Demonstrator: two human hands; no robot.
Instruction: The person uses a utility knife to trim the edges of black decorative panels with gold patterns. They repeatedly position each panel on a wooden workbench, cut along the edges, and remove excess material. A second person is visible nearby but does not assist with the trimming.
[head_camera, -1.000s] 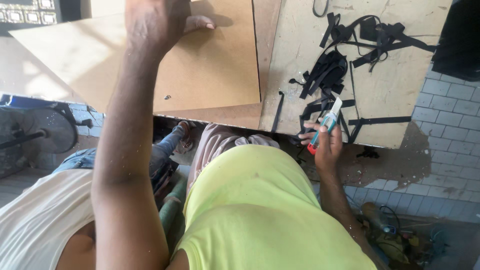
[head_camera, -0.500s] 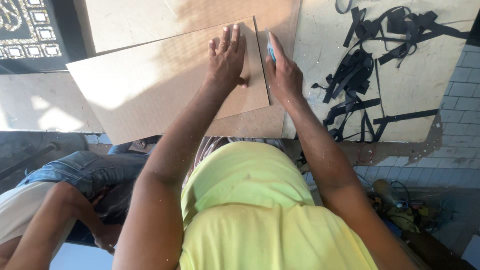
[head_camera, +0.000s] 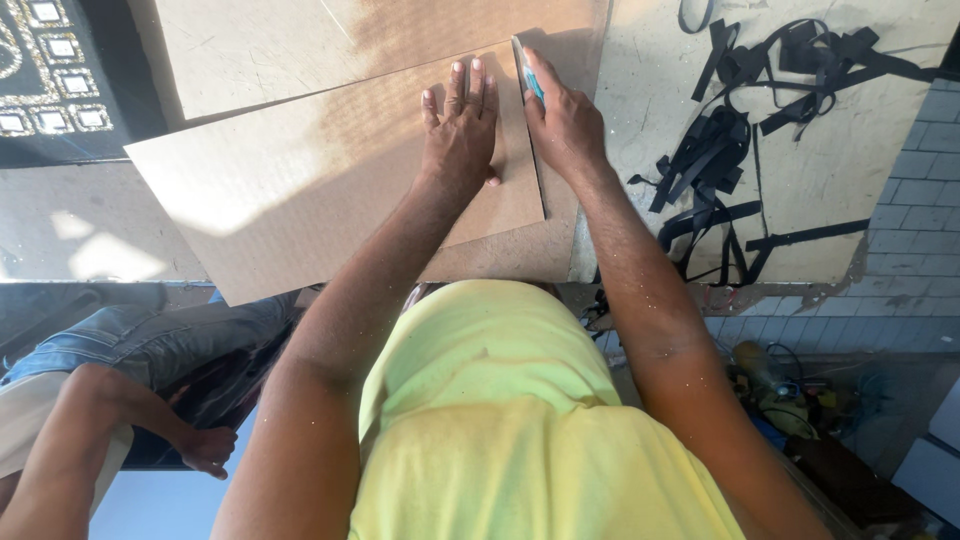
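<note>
Hands (head_camera: 510, 125) press cardboard sheet (head_camera: 300, 200); black strap scraps (head_camera: 730, 160) lie alongside

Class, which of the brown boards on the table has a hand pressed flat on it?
The top board, lying angled over the others; the left hand lies flat on it.

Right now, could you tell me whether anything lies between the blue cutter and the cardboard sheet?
Nothing visible: the right hand holds the blue cutter at the cardboard sheet edge; the left hand lies flat beside it.
</note>
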